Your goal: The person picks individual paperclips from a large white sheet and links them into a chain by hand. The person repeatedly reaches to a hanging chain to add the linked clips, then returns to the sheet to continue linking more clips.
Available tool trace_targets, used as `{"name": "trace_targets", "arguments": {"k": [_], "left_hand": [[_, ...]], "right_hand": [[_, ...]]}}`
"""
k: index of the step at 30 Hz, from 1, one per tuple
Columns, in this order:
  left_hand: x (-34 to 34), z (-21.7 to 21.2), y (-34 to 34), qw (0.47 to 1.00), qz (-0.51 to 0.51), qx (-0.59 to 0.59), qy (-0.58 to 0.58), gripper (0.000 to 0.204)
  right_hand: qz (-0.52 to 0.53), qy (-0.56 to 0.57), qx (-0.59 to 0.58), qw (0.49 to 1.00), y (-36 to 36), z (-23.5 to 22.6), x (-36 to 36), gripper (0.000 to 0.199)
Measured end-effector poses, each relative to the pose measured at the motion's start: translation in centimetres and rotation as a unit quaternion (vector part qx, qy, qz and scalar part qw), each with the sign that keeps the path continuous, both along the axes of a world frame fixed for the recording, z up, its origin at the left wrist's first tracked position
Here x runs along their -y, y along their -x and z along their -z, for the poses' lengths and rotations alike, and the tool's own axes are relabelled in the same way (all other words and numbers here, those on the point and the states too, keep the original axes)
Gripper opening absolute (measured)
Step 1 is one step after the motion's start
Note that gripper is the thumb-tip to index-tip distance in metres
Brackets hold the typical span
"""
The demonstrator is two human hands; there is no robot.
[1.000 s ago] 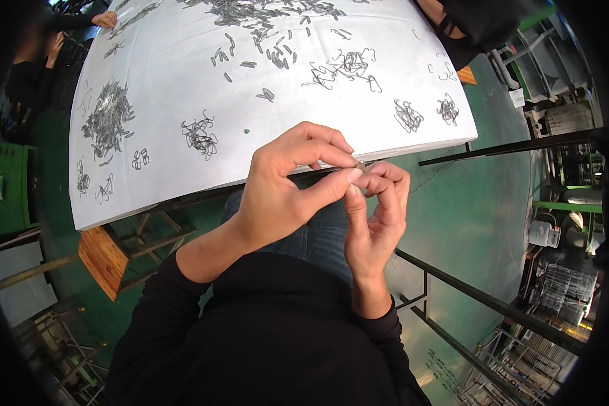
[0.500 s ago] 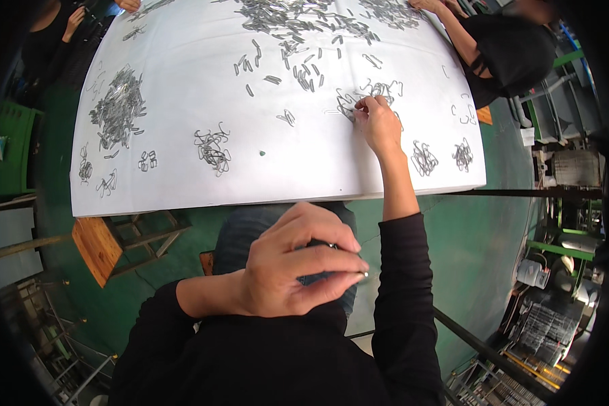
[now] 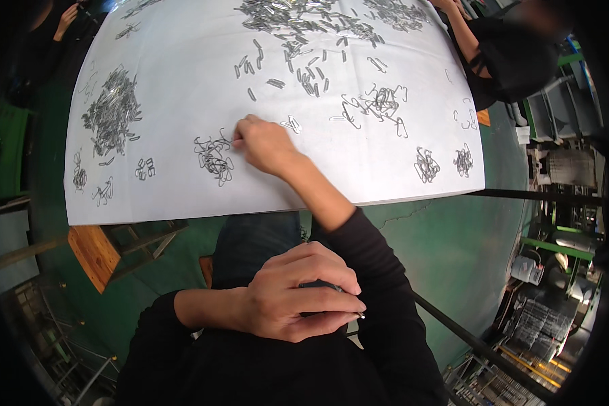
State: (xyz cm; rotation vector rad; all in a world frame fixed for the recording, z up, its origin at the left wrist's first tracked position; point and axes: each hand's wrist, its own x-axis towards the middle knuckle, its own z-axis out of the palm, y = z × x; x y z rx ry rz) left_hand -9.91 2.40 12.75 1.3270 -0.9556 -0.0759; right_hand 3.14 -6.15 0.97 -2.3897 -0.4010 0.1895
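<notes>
My left hand (image 3: 301,294) is held in front of my body, below the table edge, its fingers pinched together. A tiny shiny metal piece (image 3: 361,314) peeks out at its fingertips; the rest is hidden. Over the white-covered table (image 3: 358,162), my right hand (image 3: 265,143) stretches to the left with its fingers curled together. Its fingertips are beside the upper right of a small pile of bent wire hooks (image 3: 215,164); whatever they grip is hidden. To the right of it lies a looser pile of wire hooks (image 3: 384,103), with a few metal clips (image 3: 291,124) between.
A large heap of metal clips (image 3: 287,17) covers the far middle, another heap (image 3: 113,111) the left. Two small hook piles, one of them this pile (image 3: 426,164), lie at the right. A co-worker (image 3: 514,54) is at the far right corner. A wooden stool (image 3: 95,257) stands left below the table.
My right hand has moved left from the looser hook pile to the hook pile at centre left. My left hand has dropped slightly, still pinched. A co-worker's hand at the far left edge has left view.
</notes>
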Motion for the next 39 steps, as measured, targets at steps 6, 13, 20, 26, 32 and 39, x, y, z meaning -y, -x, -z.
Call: {"name": "trace_targets", "arguments": {"k": [6, 13, 20, 26, 32, 39], "left_hand": [[0.0, 0.7, -0.3, 1.000, 0.019, -0.008, 0.000, 0.022], [0.4, 1.1, -0.4, 1.000, 0.021, -0.017, -0.008, 0.019], [1.5, 1.0, -0.2, 1.000, 0.009, 0.003, -0.014, 0.019], [2.2, 1.4, 0.4, 0.999, -0.004, -0.022, -0.039, 0.015], [3.5, 1.6, 0.6, 0.999, 0.012, -0.020, -0.042, 0.016], [5.0, 1.6, 0.7, 0.998, -0.002, -0.014, -0.060, 0.013]], "right_hand": [[0.128, -0.053, 0.098, 0.985, 0.9, 1.1, 5.4, 0.012], [0.444, 0.074, -0.046, 0.892, 3.4, -1.1, 22.7, 0.021], [0.426, 0.245, -0.175, 0.853, 1.6, 0.0, 23.3, 0.028], [0.371, -0.217, -0.223, 0.875, 4.7, -2.2, 25.2, 0.017], [0.259, -0.561, -0.154, 0.771, 11.2, -5.7, 22.4, 0.008], [0.308, -0.563, -0.059, 0.764, 19.1, -11.3, 16.4, 0.009]]}}
